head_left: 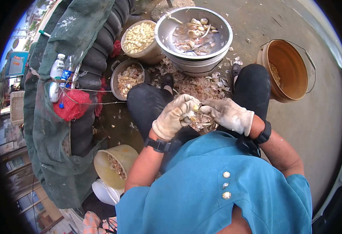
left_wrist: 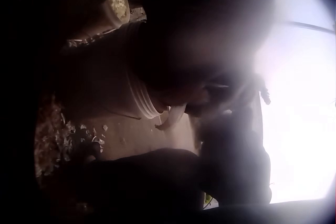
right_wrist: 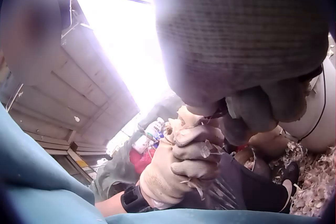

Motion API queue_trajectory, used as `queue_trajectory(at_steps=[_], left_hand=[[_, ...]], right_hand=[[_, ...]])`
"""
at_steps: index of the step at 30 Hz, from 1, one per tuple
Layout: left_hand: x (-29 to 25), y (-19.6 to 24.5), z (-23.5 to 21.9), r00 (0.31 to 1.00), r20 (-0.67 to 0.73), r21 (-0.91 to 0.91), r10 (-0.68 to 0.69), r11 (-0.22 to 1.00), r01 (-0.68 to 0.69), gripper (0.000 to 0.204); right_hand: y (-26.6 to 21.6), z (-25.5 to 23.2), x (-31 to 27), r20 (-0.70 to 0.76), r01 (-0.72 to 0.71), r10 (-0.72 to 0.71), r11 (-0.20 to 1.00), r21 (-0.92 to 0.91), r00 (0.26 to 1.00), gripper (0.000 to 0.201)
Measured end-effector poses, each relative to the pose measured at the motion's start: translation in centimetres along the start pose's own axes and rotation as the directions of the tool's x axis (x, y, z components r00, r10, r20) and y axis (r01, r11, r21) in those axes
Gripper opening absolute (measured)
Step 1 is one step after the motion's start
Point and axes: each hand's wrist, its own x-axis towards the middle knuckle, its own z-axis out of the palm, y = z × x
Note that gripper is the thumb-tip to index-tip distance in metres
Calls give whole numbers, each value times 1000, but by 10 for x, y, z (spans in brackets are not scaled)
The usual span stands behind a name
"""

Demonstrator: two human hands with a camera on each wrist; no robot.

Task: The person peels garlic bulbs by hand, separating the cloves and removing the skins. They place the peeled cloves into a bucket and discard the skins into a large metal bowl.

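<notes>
Both hands wear pale knit work gloves and meet over the lap in the head view. My left hand [head_left: 175,117] has its fingers curled round a garlic clove [head_left: 195,107], whose yellowish end shows at the fingertips. Close against it, my right hand [head_left: 228,113] pinches at the same clove with thumb and bent fingers. Scraps of papery skin [right_wrist: 207,149] cling to the left glove in the right wrist view. In the left wrist view the hand is very dark, and a pale curved strip [left_wrist: 176,116] hangs below the fingers.
A metal basin [head_left: 227,33] with garlic and skins sits on a bucket ahead. A tub of peeled cloves [head_left: 152,58] and a smaller pot [head_left: 115,84] stand left of it. Loose skins [head_left: 206,87] litter the ground between the feet. An orange-brown bucket [head_left: 296,74] stands right, a tipped cream bucket [head_left: 126,154] left.
</notes>
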Motion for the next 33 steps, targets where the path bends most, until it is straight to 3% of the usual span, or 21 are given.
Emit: queue_trajectory(at_steps=[1, 3, 4, 6, 7, 9, 10, 11, 12, 13, 15, 23, 26, 27, 28, 29, 30, 31, 33], left_hand=[[1, -6, 1, 1000, -2, 0, -1, 1000, 1, 38], [3, -16, 1, 1000, 24, -252, -19, 967, 25, 34], [3, -19, 2, 1000, 21, -250, -20, 968, 24, 34], [3, -21, 3, 991, 48, -619, -121, 775, 125, 30], [3, -21, 2, 991, 48, -620, -122, 775, 125, 30], [4, -19, 1, 998, -12, -389, -62, 920, 53, 25], [4, -15, 0, 998, -13, -389, -63, 919, 53, 25], [3, -11, -2, 995, 46, -537, -87, 838, 98, 27], [3, -7, -4, 989, 108, -666, -100, 731, 147, 30], [3, -7, -5, 989, 109, -667, -101, 730, 148, 30], [5, -5, -8, 988, 138, -537, -73, 832, 137, 41], [4, 12, -5, 993, 43, -356, -106, 927, 114, 45], [5, 10, -8, 992, 54, -295, -113, 947, 124, 48], [5, 9, -8, 993, 62, -280, -103, 953, 117, 50], [5, 9, -8, 993, 63, -281, -104, 953, 117, 50], [5, 10, -7, 995, 57, -295, -86, 950, 99, 53], [5, 10, -7, 996, 50, -308, -69, 948, 81, 56], [5, 12, -8, 996, 51, -309, -69, 948, 81, 56], [6, 14, -11, 994, 91, -208, -57, 975, 75, 57]], right_hand=[[-2, -2, 0, 25, 20, -21, 999, 42, 999, 36], [5, 3, 2, 2, 29, -29, 999, 24, 1000, 35], [7, 5, 3, -23, 37, -37, 999, 5, 999, 34], [3, 2, 2, -22, 12, -11, 1000, 22, 1000, 33], [-1, 0, 0, -22, -17, 18, 999, 38, 1000, 31], [-3, -2, -2, -26, 27, -26, 999, 17, 999, 30], [-5, -2, -3, -30, 70, -70, 998, -4, 997, 30], [-9, -2, -5, -29, 70, -70, 998, -3, 997, 30], [-14, -1, -7, -70, 80, -89, 989, -126, 994, 28], [-17, -1, -8, -109, 83, -113, 965, -248, 988, 27], [-19, 0, -7, -92, 69, -100, 955, -288, 991, 25], [-24, 3, -4, -35, 48, -66, 928, -370, 997, 22], [-8, 15, -2, -44, 70, -86, 954, -292, 995, 23], [-3, 24, 5, -139, 223, -213, 973, 63, 967, 22], [0, 29, 8, -271, 380, -290, 839, 389, 918, 21], [5, 27, 4, -271, 379, -289, 839, 390, 918, 21], [-23, 10, -2, -94, 167, -162, 985, 42, 982, 20], [-37, 1, -5, 22, -23, 32, 939, -343, 999, 19], [-26, 8, -3, 11, 15, -12, 928, -373, 1000, 18]])
